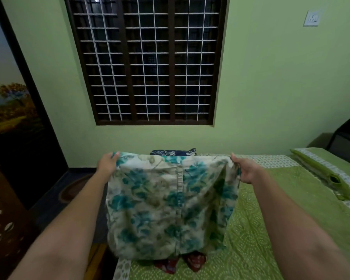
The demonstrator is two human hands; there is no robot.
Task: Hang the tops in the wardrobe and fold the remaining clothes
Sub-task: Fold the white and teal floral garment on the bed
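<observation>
Above the near corner of the bed [261,229], floral garment [170,203] held up and spread flat, lower edge hanging just over the green cover. Left hand [107,164] pinching one top corner, right hand [246,170] pinching the other, both with fingers curled into the cloth. Cream ground, teal and olive flower print, a stitched seam or placket down the middle; top or bottoms, cannot tell. Probably thin, light and limp: drapes in soft folds, sags between the grips, no stiffness to keep any shape. Best taken at the two upper corners as now, kept taut for a clean fold. On the bed below the hem, a red patterned cloth [190,261]; beyond the top edge, a dark blue printed piece [172,152] near the wall.
</observation>
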